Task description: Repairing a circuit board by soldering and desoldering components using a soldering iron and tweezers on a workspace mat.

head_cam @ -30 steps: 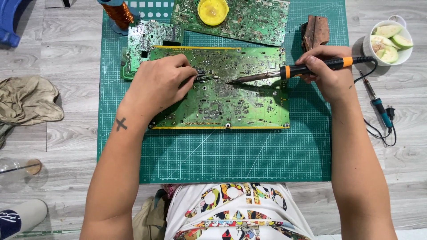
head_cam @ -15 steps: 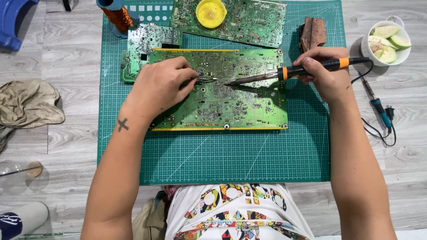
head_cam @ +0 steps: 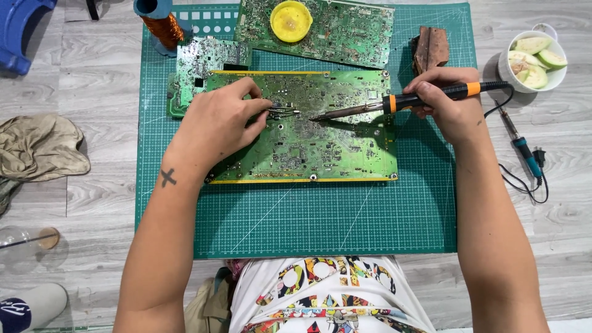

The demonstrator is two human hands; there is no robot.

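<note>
A large green board (head_cam: 320, 142) is lying mid-frame on a green mat (head_cam: 308, 216), long axis running left to right, with open mat along its lower edge and crowded boards above. The left hand (head_cam: 219, 123) is resting on the board's left part, fingers closed on tweezers (head_cam: 282, 111) pointing right. The right hand (head_cam: 447, 102) is gripping an iron (head_cam: 394, 103) lying nearly level, tip pointing left, just beside the tweezer tips at the board's centre.

Circuit board (head_cam: 320, 139) on mat (head_cam: 320, 216), bowl (head_cam: 535, 61) right
</note>
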